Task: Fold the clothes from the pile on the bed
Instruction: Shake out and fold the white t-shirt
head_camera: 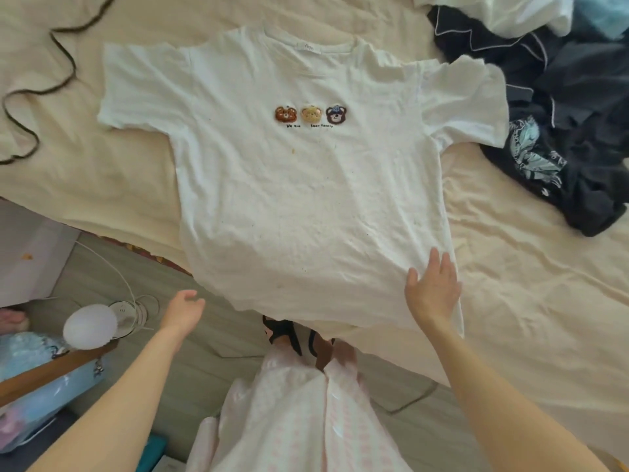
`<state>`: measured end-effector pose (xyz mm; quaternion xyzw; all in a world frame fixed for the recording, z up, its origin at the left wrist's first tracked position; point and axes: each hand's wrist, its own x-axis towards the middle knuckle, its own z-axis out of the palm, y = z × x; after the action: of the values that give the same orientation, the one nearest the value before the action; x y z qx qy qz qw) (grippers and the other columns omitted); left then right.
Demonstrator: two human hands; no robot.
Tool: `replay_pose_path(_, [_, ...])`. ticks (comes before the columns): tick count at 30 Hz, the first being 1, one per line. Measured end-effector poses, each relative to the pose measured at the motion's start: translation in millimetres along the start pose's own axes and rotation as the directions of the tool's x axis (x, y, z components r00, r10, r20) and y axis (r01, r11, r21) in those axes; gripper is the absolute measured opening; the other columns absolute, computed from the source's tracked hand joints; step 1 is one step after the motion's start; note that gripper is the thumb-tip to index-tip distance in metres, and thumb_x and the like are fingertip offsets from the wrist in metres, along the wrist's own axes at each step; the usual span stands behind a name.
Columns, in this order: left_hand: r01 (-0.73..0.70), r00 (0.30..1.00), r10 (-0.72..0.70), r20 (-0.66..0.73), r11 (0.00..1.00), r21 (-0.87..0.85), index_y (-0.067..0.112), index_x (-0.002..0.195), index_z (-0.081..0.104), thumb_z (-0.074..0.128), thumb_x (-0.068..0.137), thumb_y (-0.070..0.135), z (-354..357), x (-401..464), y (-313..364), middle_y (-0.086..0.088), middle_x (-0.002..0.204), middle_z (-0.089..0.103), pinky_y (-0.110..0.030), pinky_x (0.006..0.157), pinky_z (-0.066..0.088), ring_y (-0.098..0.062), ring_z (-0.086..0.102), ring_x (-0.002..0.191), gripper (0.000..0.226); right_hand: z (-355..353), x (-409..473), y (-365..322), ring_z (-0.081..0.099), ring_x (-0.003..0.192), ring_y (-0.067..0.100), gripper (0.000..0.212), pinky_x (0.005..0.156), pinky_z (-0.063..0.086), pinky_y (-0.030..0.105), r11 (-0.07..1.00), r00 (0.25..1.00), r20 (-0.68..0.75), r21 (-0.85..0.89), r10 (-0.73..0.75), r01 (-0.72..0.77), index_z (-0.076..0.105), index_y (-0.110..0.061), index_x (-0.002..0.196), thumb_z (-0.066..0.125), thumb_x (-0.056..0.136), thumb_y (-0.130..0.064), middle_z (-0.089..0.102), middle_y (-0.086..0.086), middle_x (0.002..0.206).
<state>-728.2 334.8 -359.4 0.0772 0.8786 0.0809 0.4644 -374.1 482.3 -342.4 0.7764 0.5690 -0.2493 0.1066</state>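
Note:
A white T-shirt (299, 185) with three small bear heads on the chest lies spread flat, face up, on the cream bed sheet (531, 267). Its collar points away from me and its hem hangs slightly over the bed's near edge. My right hand (433, 290) rests flat with straight fingers on the shirt's lower right corner. My left hand (183, 310) hovers just left of the hem, fingers loosely curved, holding nothing. The pile of dark and white clothes (561, 107) lies at the upper right, next to the shirt's right sleeve.
A dark cord (37, 97) snakes over the sheet at the upper left. Below the bed's edge on the left stand a white round lamp (90, 327) with a white cable and a light blue bag (44, 386) on the floor.

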Motion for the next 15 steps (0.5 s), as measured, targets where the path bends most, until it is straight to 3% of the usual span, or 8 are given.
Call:
replay_pose_path(4, [-0.093, 0.996, 0.089, -0.031, 0.982, -0.166, 0.006, 0.132, 0.044, 0.042, 0.097, 0.012, -17.7, 14.2, 48.2, -0.017, 0.132, 0.047, -0.043, 0.097, 0.043, -0.033, 0.047, 0.119, 0.036, -2.9, 3.0, -68.7, 0.004, 0.146, 0.024, 0.058, 0.117, 0.006, 0.048, 0.953, 0.955, 0.076, -0.077, -0.288, 0.294, 0.012, -0.018, 0.151, 0.034, 0.101, -0.035, 0.008, 0.008, 0.159])
replay_pose_path(7, [-0.085, 0.996, 0.065, -0.064, 0.914, -0.397, 0.004, 0.131, 0.045, 0.044, 0.097, 0.014, -40.5, 35.3, 79.7, -0.016, 0.118, 0.054, -0.032, 0.077, 0.046, -0.027, 0.054, 0.104, 0.036, 6.7, 0.3, -127.5, 0.003, 0.147, 0.023, 0.058, 0.117, 0.005, 0.048, 0.880, 0.878, 0.146, -0.075, -0.456, 0.470, 0.010, -0.020, 0.152, 0.030, 0.101, -0.040, 0.007, 0.005, 0.159])
replay_pose_path(11, [-0.020, 0.999, -0.007, -0.031, 0.635, -0.772, -0.002, 0.133, 0.041, 0.045, 0.097, 0.010, -85.6, 75.3, 121.2, -0.007, 0.093, 0.055, -0.031, 0.074, 0.049, -0.017, 0.054, 0.081, 0.038, 31.2, -2.5, -207.4, 0.003, 0.147, 0.022, 0.058, 0.116, 0.005, 0.047, 0.782, 0.760, 0.249, -0.016, -0.601, 0.623, 0.008, -0.023, 0.152, 0.029, 0.101, -0.042, 0.007, 0.003, 0.160])
replay_pose_path(15, [0.030, 0.999, 0.008, 0.038, 0.476, -0.879, -0.001, 0.138, 0.034, 0.045, 0.099, 0.021, -131.5, 124.1, 168.9, -0.016, 0.130, 0.051, -0.031, 0.088, 0.046, -0.022, 0.055, 0.103, 0.046, 61.5, -5.2, -285.0, 0.002, 0.147, 0.021, 0.057, 0.117, 0.005, 0.045, 0.752, 0.699, 0.329, 0.052, -0.634, 0.658, 0.010, -0.023, 0.151, 0.030, 0.101, -0.041, 0.007, 0.001, 0.160])
